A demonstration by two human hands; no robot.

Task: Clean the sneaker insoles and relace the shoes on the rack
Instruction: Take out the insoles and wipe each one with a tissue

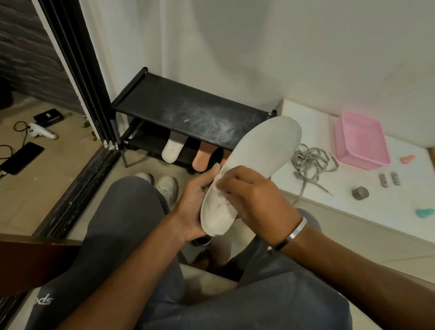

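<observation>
The left hand grips the white insole from underneath near its heel; the right hand pinches its top there.

I see my left hand palm up with fingers curled, gripping from beneath. My right hand reaches across above it, knuckles up, fingertips bent down and pressing. Both forearms converge over my knees.
</observation>
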